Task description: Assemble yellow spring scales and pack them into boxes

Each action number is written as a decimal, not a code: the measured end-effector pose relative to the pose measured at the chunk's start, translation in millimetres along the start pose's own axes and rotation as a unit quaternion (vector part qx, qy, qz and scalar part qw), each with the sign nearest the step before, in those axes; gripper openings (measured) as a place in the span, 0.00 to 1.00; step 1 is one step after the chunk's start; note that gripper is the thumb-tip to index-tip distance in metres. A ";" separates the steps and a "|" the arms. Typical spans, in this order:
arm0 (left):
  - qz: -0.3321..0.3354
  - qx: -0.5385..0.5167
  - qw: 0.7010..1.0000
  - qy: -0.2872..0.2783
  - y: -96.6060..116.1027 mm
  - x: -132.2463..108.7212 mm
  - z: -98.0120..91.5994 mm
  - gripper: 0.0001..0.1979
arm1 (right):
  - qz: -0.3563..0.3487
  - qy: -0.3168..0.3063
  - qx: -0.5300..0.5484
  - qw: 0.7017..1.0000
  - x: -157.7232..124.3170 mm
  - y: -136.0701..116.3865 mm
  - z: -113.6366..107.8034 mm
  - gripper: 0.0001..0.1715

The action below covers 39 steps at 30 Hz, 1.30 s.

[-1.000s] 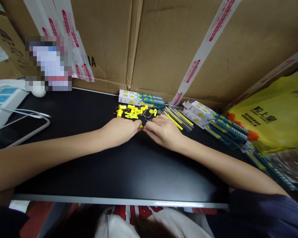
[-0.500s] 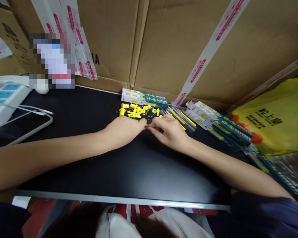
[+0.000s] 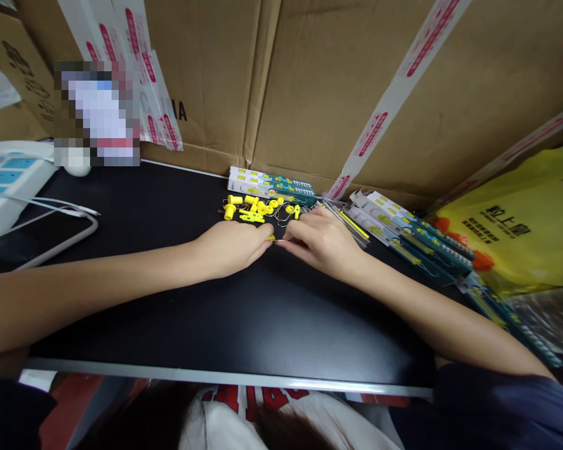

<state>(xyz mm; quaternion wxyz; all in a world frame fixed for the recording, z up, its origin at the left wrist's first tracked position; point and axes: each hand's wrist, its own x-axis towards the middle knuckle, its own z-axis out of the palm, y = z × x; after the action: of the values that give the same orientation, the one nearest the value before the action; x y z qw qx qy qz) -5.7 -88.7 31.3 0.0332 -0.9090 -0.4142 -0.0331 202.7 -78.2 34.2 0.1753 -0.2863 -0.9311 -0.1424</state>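
Observation:
Over the middle of the black table (image 3: pixel 244 325), my left hand (image 3: pixel 237 249) pinches a small yellow part (image 3: pixel 271 238) at its fingertips. Close to its right, my right hand (image 3: pixel 319 240) is closed on a thin metal piece (image 3: pixel 279 241) that reaches toward the yellow part. Whether the two pieces touch I cannot tell. Just beyond my hands lies a pile of yellow plastic parts (image 3: pixel 252 216), with metal hooks and springs among them. Clear tubes with yellow strips (image 3: pixel 355 224) lie behind my right hand, which partly covers them.
Printed boxes (image 3: pixel 271 185) lie at the cardboard wall (image 3: pixel 206 81), and more boxes (image 3: pixel 415 234) at the right. A yellow bag (image 3: pixel 511 219) stands far right. At the left are a power strip (image 3: pixel 16 172), white cables and a dark device with a pale rim (image 3: pixel 51 234).
My fingertips have moved slightly apart, and a thin metal piece now shows between them. My right hand has shifted a little and covers more of the clear tubes.

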 end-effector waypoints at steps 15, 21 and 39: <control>0.030 -0.058 0.997 -0.030 -1.9 1.3 6.5 0.15 | -0.052 -0.066 0.014 0.996 -2.6 -5.6 -3.8 0.15; 0.031 -0.047 0.998 -0.034 -1.4 0.2 3.3 0.15 | -0.048 -0.080 -0.014 0.996 -2.0 -3.7 -6.4 0.15; 0.029 -0.013 0.999 -0.019 3.9 -4.0 2.4 0.16 | -0.047 -0.090 -0.010 0.995 -2.3 -7.2 -2.4 0.20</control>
<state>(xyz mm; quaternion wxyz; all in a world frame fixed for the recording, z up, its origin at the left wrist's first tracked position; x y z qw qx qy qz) -5.3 -94.0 28.4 0.0148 -0.9215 -0.3876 -0.0203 200.8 -85.9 34.2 0.0808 -0.2558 -0.9540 -0.1338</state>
